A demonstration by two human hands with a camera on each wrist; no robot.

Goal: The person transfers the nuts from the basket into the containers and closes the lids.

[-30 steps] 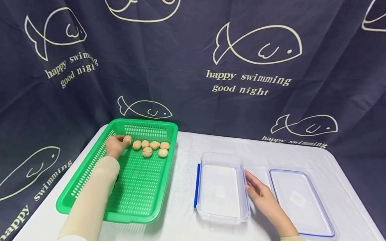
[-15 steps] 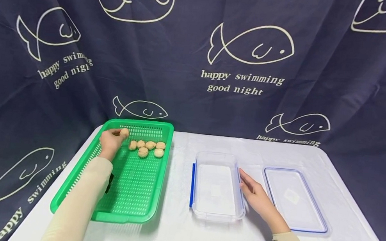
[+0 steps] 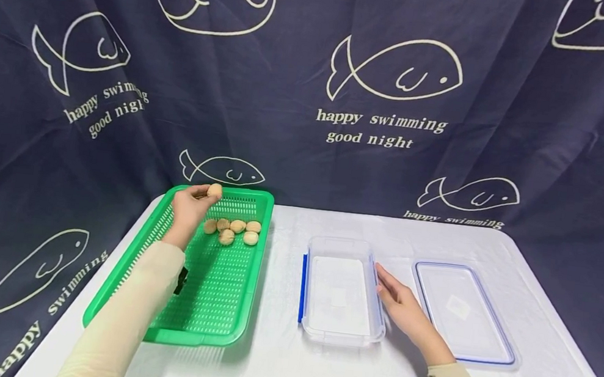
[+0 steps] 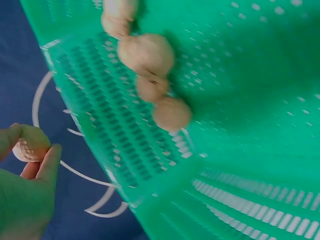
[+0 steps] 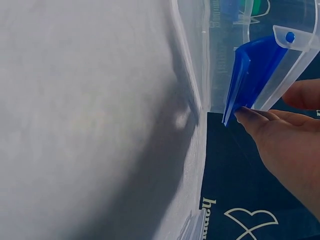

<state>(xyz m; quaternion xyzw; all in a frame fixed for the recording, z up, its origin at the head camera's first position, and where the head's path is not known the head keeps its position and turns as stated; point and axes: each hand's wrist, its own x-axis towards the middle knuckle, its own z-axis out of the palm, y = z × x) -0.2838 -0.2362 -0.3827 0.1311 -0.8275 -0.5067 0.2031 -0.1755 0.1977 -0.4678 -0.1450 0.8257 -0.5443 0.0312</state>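
My left hand (image 3: pixel 189 210) pinches a walnut (image 3: pixel 215 190) between thumb and fingertips, at the height of the back rim of a green plastic basket (image 3: pixel 214 311). In the left wrist view this walnut (image 4: pixel 31 145) shows outside the basket's rim against the dark cloth. Several other walnuts (image 3: pixel 238 226) lie at the basket's far end. My right hand (image 3: pixel 402 306) rests along the right side of a clear lidless plastic box (image 3: pixel 341 338), fingers fairly straight. In the right wrist view its thumb lies right at the blue latch (image 5: pixel 255 70).
A clear lid (image 3: pixel 460 312) with a blue seal lies on the white tablecloth (image 3: pixel 272 369), right of the box. Behind the table hangs a dark blue curtain (image 3: pixel 295 151) with fish drawings. A strip of tablecloth separates basket and box.
My left hand has lifted one walnut off the basket's floor, up to the back rim, and now moves rightward with it. The right hand has stayed at the box.
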